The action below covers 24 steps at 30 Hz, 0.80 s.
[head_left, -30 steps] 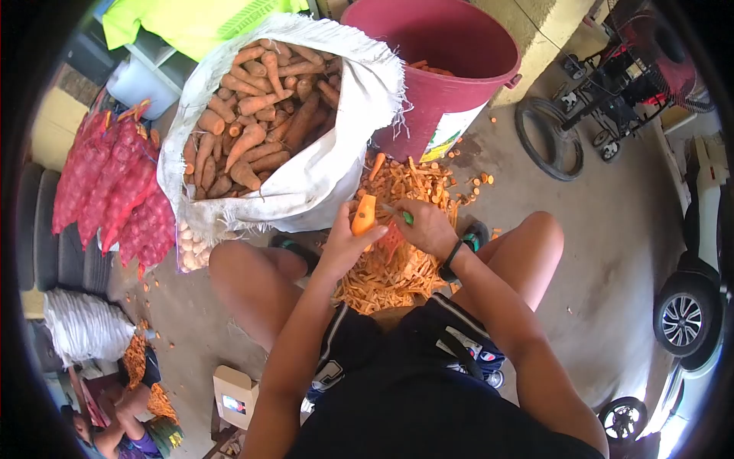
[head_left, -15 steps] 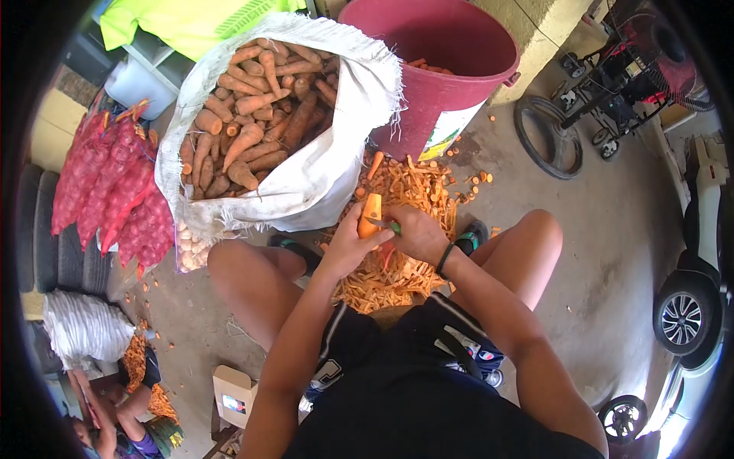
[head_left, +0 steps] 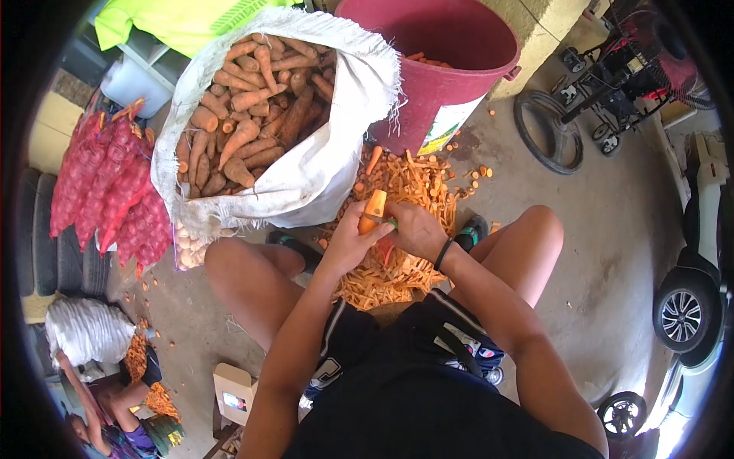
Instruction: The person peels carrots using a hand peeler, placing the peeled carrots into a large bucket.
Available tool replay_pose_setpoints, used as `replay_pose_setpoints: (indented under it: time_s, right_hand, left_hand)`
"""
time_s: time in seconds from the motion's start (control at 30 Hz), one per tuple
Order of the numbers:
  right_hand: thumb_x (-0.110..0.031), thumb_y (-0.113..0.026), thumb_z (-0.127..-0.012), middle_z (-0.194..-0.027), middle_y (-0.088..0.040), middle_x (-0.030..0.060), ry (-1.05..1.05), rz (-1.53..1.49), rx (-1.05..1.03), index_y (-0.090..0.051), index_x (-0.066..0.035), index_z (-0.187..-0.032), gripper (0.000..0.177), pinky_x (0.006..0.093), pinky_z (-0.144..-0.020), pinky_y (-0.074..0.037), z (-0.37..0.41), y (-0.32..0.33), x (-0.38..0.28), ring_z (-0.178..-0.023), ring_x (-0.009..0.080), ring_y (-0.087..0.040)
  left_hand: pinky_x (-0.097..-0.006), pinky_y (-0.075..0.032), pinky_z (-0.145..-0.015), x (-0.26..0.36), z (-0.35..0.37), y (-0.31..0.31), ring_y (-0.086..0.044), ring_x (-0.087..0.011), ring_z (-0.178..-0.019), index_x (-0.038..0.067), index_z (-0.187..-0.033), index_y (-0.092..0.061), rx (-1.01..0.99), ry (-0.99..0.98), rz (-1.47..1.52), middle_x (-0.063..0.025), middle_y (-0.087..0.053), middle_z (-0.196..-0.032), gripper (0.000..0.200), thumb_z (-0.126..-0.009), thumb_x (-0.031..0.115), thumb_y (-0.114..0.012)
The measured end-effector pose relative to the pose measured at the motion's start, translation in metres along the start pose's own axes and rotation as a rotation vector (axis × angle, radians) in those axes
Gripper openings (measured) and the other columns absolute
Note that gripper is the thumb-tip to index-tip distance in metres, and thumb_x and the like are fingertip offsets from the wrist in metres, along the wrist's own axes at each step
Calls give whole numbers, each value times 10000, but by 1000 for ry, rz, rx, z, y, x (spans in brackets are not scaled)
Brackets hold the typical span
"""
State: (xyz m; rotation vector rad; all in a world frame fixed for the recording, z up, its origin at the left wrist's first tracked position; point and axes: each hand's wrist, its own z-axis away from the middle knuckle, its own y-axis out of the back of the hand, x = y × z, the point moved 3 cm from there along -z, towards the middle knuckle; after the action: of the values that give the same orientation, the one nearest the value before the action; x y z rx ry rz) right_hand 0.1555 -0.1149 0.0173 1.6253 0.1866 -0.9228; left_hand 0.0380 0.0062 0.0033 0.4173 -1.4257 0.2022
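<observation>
A partly peeled orange carrot (head_left: 373,208) is held upright in my left hand (head_left: 356,236). Close beside it, my right hand (head_left: 417,229) is wrapped round the green handle of a small knife (head_left: 393,223), whose blade lies against the carrot. Below both hands a heap of orange peelings (head_left: 382,284) covers the floor between my feet. Unpeeled carrots (head_left: 243,136) fill a large white sack (head_left: 306,180) to the upper left. Behind the peelings stands a dark red bin (head_left: 417,103) with some orange pieces inside.
Red mesh bags (head_left: 115,180) and stacked tires (head_left: 67,237) are at the left. Another person (head_left: 126,409) sits at the lower left by a white sack (head_left: 90,330). An open cardboard box (head_left: 233,392) lies nearby. A loose tire (head_left: 547,131) and a car wheel (head_left: 682,316) are at the right.
The knife has shifted against the carrot, and my right hand has turned slightly, hiding more of the knife. At the lower left, the other person's arm has moved.
</observation>
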Motion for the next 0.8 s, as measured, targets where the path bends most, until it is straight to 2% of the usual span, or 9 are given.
replay_pose_setpoints:
  time_s: [0.17, 0.27, 0.37, 0.47, 0.57, 0.67, 0.77, 0.8]
  right_hand:
    - [-175, -679, -830, -957, -678, 207, 4, 10, 5, -637, -57, -1072, 272, 504, -773, -555, 0, -3, 1, -887, 417, -679]
    - [-178, -669, -835, -955, -682, 213, -35, 32, 7, -643, -63, -1070, 262, 505, -778, -554, 2, 0, -5, -883, 422, -681]
    - [-175, -652, -842, -934, -685, 223, -50, 41, 7, -651, -70, -1083, 263, 510, -784, -551, 1, -8, 2, -882, 423, -681]
    - [-195, -648, -850, -931, -693, 234, -28, -5, -18, -655, -61, -1085, 271, 516, -792, -544, -1, -10, 5, -886, 424, -681]
    - [-209, -633, -862, -949, -698, 244, -11, -96, -98, -671, -43, -1073, 271, 514, -792, -535, -3, -8, 10, -894, 429, -675]
    - [-218, -613, -872, -934, -700, 235, -33, -143, -327, -686, -23, -1054, 276, 479, -746, -531, -1, -4, 14, -823, 406, -679]
    - [-208, -586, -882, -853, -699, 170, -55, -420, -545, -696, -16, -1041, 273, 426, -685, -517, 3, 16, 12, -703, 316, -655]
    - [-218, -583, -893, -775, -658, 68, 5, -606, -568, -696, -30, -1042, 266, 355, -616, -488, 4, 17, 13, -629, 188, -584]
  left_hand:
    - [-319, -456, -994, 15, 1, 0, -565, -174, -1134, -36, -1282, -563, 22, -58, -84, -96, -566, -1228, 484, -902, 185, -765]
    - [-327, -444, -1013, 16, 4, -2, -556, -196, -1167, -46, -1232, -590, 56, 0, -79, -113, -547, -1261, 446, -898, 191, -765]
    - [-366, -436, -1019, 14, 7, -6, -552, -254, -1169, -30, -1196, -610, 129, -117, -173, -138, -557, -1213, 431, -886, 227, -766]
    - [-329, -427, -1037, 14, 5, -3, -545, -203, -1194, -42, -1229, -600, 85, -104, -122, -113, -540, -1289, 408, -904, 158, -746]
    - [-328, -411, -1057, 6, 5, -1, -536, -213, -1213, -39, -1233, -616, -3, 16, 175, -115, -529, -1310, 392, -900, 130, -735]
    - [-325, -396, -1075, 5, 3, 7, -509, -214, -1254, -34, -1257, -622, 22, -57, -95, -111, -510, -1339, 402, -894, 106, -725]
    - [-329, -390, -1085, 26, 6, 10, -482, -211, -1291, -26, -1285, -613, -109, -51, -98, -109, -492, -1368, 431, -885, 90, -723]
    - [-331, -388, -1087, 34, 9, 8, -475, -209, -1300, -24, -1285, -614, -131, -57, -76, -105, -490, -1374, 431, -884, 90, -725]
